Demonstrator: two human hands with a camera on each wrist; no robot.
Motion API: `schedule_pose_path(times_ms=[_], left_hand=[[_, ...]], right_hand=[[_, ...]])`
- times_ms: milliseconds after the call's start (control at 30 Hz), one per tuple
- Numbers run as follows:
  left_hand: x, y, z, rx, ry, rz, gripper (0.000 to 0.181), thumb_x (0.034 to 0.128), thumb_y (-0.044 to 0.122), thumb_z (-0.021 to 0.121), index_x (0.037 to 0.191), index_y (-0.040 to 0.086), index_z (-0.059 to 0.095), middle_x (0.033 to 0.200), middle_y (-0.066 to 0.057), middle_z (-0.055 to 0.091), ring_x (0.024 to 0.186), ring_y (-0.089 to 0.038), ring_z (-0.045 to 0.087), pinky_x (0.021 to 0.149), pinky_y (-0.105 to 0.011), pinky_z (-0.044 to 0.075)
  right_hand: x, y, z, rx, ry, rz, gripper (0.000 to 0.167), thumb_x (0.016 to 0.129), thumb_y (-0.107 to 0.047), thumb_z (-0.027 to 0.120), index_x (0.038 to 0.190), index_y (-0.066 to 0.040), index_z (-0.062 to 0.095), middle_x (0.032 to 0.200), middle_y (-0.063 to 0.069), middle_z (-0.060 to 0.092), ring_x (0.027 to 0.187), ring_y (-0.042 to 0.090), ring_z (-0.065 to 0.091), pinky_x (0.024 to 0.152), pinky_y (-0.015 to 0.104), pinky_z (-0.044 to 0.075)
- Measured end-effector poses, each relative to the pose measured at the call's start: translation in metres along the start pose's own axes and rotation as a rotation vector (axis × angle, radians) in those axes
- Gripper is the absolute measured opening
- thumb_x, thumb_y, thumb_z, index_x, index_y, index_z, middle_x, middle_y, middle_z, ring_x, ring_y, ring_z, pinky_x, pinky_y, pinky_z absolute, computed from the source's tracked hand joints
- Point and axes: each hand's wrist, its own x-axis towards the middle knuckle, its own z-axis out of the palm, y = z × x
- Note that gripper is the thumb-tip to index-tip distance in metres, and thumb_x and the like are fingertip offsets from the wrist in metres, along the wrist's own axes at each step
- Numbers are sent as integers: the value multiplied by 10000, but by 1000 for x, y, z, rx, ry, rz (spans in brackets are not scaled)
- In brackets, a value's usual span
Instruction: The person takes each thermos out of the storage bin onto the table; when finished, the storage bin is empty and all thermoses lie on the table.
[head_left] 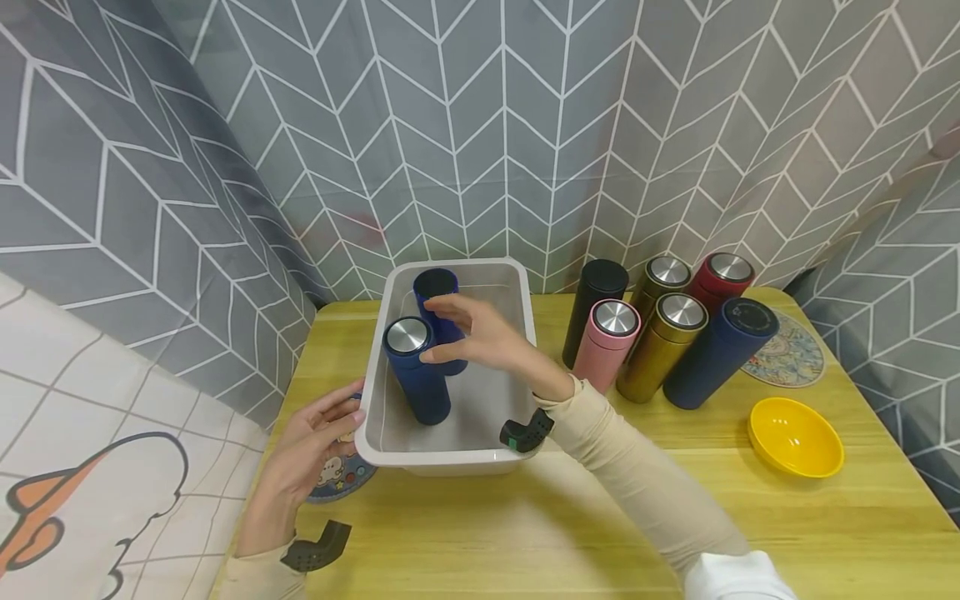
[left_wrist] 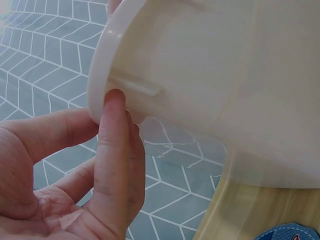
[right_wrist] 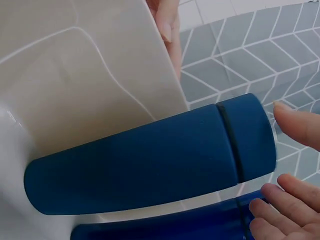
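Note:
A white plastic bin (head_left: pixel 450 457) holds two upright thermos bottles. The nearer one is a blue thermos (head_left: pixel 422 379) with a silver-topped lid; behind it stands a darker blue thermos (head_left: pixel 442 294) with a black top. My right hand (head_left: pixel 480 333) hovers over the bin at lid height, thumb and fingers apart. In the right wrist view, the blue thermos (right_wrist: pixel 135 160) lies just short of my thumb and fingertips (right_wrist: pixel 272 210). At the bin's left side, my left hand (head_left: pixel 311 442) pinches the rim, seen closely in the left wrist view around the rim (left_wrist: pixel 102 75).
Several thermoses stand right of the bin: black (head_left: pixel 600 292), pink (head_left: pixel 604 342), gold (head_left: pixel 660 346), dark gold (head_left: pixel 651 287), red (head_left: pixel 720 279) and navy (head_left: pixel 712 354). Beyond them lie a yellow bowl (head_left: pixel 795 437) and a patterned round mat (head_left: pixel 791 354). A blue mat (head_left: pixel 341 479) sits partly under my left hand.

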Motion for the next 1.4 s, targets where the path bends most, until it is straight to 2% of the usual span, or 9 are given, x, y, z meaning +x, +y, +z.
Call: schedule_pose_path(times_ms=[200, 400, 533, 700, 800, 1000, 1400], left_hand=[[0, 0, 1, 5, 6, -9, 541, 1006, 68, 596, 1508, -20, 415, 1110, 110, 679, 919, -49, 676, 673, -221, 601], [0, 0, 0, 9, 10, -20, 540, 1004, 74, 600, 1507, -9, 422, 1110, 114, 668, 933, -49, 672, 689, -219, 603], [0, -1, 1, 9, 10, -24, 538, 1006, 74, 597, 1508, -5, 421, 1111, 118, 666, 939, -47, 670, 695, -219, 604], [-1, 0, 1, 11, 16, -27, 539, 1004, 77, 601, 1508, 3, 426, 1111, 117, 669, 932, -49, 671, 691, -224, 603], [-1, 0, 1, 10, 20, -26, 534, 1002, 77, 605, 1506, 16, 438, 1108, 118, 671, 929, -49, 672, 689, -225, 603], [-1, 0, 1, 7, 17, -18, 522, 1005, 76, 600, 1502, 25, 448, 1106, 117, 672, 920, -50, 673, 681, -219, 600], [0, -1, 0, -7, 3, -10, 499, 1008, 65, 589, 1492, 47, 471, 1114, 111, 677, 925, -53, 673, 679, -221, 600]], right_hand=[[8, 2, 10, 33, -38, 47, 822, 756, -130, 880, 1474, -65, 485, 1500, 95, 537, 1429, 238, 483, 1203, 384, 387], [14, 0, 19, 63, -61, 53, 815, 744, -77, 880, 1461, -46, 494, 1455, 116, 566, 1372, 260, 542, 1168, 369, 431], [15, -1, 22, 42, -60, 63, 804, 743, -84, 883, 1453, -64, 508, 1436, 103, 575, 1339, 257, 569, 1140, 358, 460], [16, 0, 23, -8, -60, 86, 802, 744, -154, 895, 1451, -112, 520, 1377, 69, 614, 1239, 226, 626, 998, 293, 531], [18, 1, 23, -15, -66, 96, 809, 742, -174, 900, 1453, -126, 517, 1343, 59, 633, 1193, 206, 638, 932, 258, 535], [20, 4, 26, -27, -64, 116, 844, 722, -188, 915, 1462, -149, 509, 1333, 31, 642, 1168, 177, 623, 948, 274, 522], [19, 4, 27, -12, -44, 101, 743, 682, -126, 929, 1348, -119, 599, 1227, 51, 695, 1078, 157, 659, 919, 250, 528]])
